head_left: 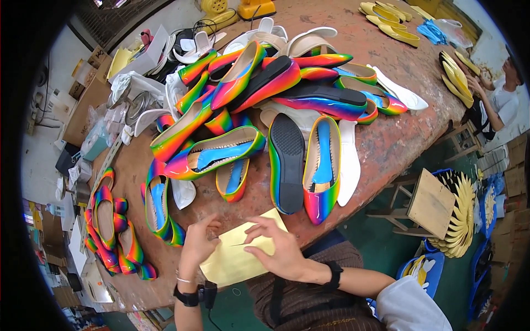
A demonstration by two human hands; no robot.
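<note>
The yellow sheet (234, 266) was at the near edge of the worktop (389, 149), beneath both hands. The left hand (197, 240) stood at the sheet's left side, its grip loosely curled with thumb and fingertips apart; the right hand (286, 255) was over the sheet's right part, its grip spread between thumb and fingers. Rainbow shoes (309, 100) were heaped toward the far edge, more rainbow flats (128, 243) lay along the left edge, and yellow shoes (390, 28) sat near the far right corner.
</note>
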